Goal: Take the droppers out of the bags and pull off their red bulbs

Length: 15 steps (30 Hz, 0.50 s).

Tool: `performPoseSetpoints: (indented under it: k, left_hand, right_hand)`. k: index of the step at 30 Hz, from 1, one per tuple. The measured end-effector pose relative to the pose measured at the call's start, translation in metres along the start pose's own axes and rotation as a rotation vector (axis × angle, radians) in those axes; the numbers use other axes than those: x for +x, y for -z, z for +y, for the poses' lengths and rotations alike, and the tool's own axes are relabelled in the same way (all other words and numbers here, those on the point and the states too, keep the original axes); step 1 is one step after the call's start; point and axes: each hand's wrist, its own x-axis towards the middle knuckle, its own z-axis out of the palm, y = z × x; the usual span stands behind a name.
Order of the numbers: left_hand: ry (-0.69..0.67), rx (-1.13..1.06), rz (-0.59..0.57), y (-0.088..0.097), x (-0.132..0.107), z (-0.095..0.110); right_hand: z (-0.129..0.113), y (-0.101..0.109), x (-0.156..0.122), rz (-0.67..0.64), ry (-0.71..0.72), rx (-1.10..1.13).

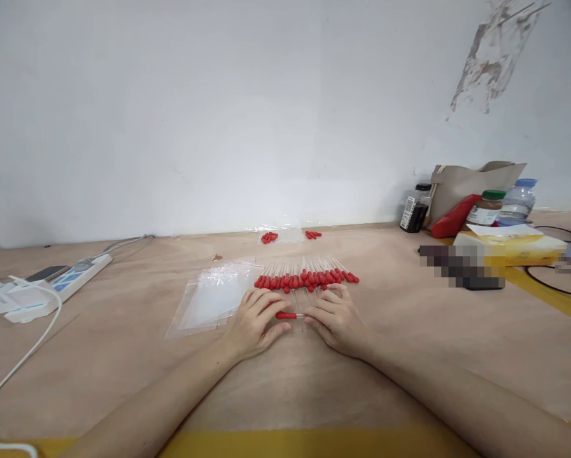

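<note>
My left hand [255, 320] and my right hand [335, 318] rest on the wooden table [123, 356], facing each other. Between them they pinch one glass dropper [289, 315]: the left fingers are on its red rubber bulb, the right fingers on its clear glass end. Just beyond the hands lies a row of several droppers with red bulbs [309, 277], their glass tips pointing away. A stack of clear plastic bags [213, 299] lies left of my left hand.
Loose red bulbs [268, 237] sit on plastic near the wall. A white power strip [56, 289] with cables lies at far left. At right stand a dark bottle [415, 208], a jar [486, 208], a water bottle [518, 202], a paper bag [471, 181] and a yellow box [519, 248].
</note>
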Motion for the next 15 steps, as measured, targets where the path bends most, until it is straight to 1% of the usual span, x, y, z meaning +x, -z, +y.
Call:
performPoseSetpoints:
  k: [3, 5, 9, 15]
  left_hand:
    - [-0.040, -0.017, -0.007, -0.0003, 0.0035, 0.0052]
    - [-0.032, -0.008, -0.014, 0.0003, 0.0032, 0.0070]
    - [-0.039, 0.016, -0.063, 0.0028, -0.0006, 0.0078]
    - [-0.074, -0.004, -0.097, 0.0040, -0.0031, 0.0112]
  right_hand:
    - [-0.0023, 0.0024, 0.0014, 0.003, 0.036, 0.017]
    - [-0.0031, 0.0042, 0.0013, -0.001, 0.051, 0.012]
    - [-0.0030, 0.0060, -0.0012, 0.010, 0.086, -0.003]
    - [-0.0043, 0.0089, -0.0052, 0.001, 0.096, 0.016]
